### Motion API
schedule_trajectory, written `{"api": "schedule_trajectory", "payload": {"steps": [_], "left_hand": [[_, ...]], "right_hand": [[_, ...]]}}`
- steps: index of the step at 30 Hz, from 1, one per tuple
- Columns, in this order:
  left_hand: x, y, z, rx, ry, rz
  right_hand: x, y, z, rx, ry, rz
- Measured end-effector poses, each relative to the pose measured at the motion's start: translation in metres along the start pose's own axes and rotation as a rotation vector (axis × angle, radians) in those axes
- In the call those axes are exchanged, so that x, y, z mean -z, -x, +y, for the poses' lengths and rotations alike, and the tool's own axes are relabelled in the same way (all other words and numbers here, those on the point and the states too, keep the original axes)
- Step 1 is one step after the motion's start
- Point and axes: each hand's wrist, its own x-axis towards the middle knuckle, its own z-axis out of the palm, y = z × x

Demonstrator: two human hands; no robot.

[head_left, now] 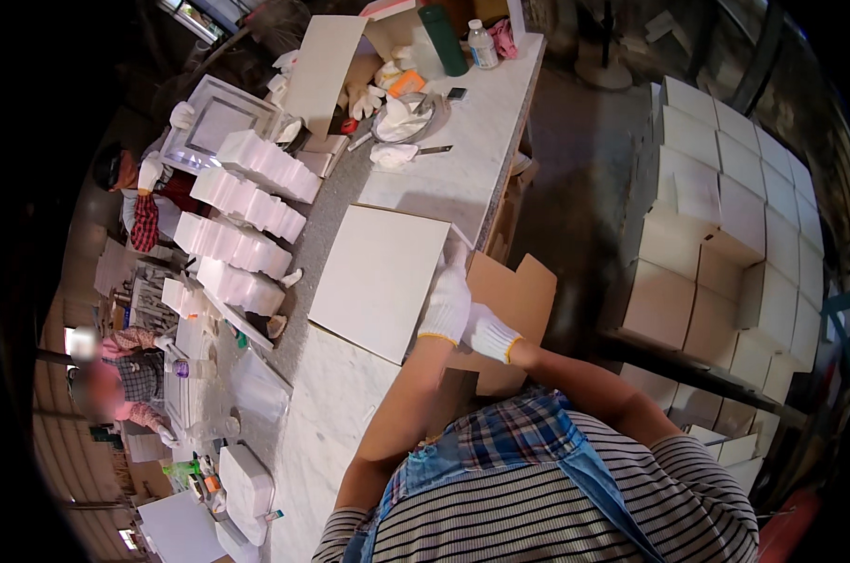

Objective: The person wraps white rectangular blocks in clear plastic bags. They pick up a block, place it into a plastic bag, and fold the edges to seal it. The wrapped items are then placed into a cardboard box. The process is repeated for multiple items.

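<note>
A white cardboard box (378,279) lies on the marble table, its broad plain face up. My left hand (447,298), in a white knit glove with a yellow cuff edge, is closed at the box's right edge, by a narrow raised flap. Close beside it, lower and to the right, is my right hand (488,333) in a matching glove. Its fingers are hidden behind my left hand, so their grip does not show. A brown cardboard flap (511,296) sticks out to the right, just beyond both hands.
Stacked white foam blocks (256,164) line the table's far side. Farther up are a bowl (406,117), a knife (434,150), a green bottle (442,39) and a white bottle (482,45). White boxes (669,291) are piled at right. Two people work at left.
</note>
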Motion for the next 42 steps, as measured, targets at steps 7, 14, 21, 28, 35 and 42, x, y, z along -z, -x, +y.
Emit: {"api": "schedule_trajectory", "payload": {"steps": [7,14,21,28,35,42], "left_hand": [[0.007,-0.011,0.033,0.281,0.193,-0.064],[0.021,0.008,0.021,-0.479,-1.257,-0.193],[0.007,0.043,0.035,-0.618,-1.514,-0.34],[0.016,0.087,0.032,-0.603,-0.803,-0.729],[0.1,0.115,0.113,-0.223,-0.022,-1.088],[0.228,0.104,0.248,-0.55,0.331,-0.905]], "right_hand": [[0.004,-0.015,-0.005,-0.037,0.303,0.063],[0.003,0.029,0.023,-0.045,0.059,-0.019],[0.017,0.084,0.026,-0.588,-0.062,-0.075],[0.035,0.104,0.055,-0.622,-0.023,-0.027],[0.039,0.134,0.093,-0.557,0.155,-0.062],[0.018,0.117,0.074,-0.682,0.089,-0.193]]}}
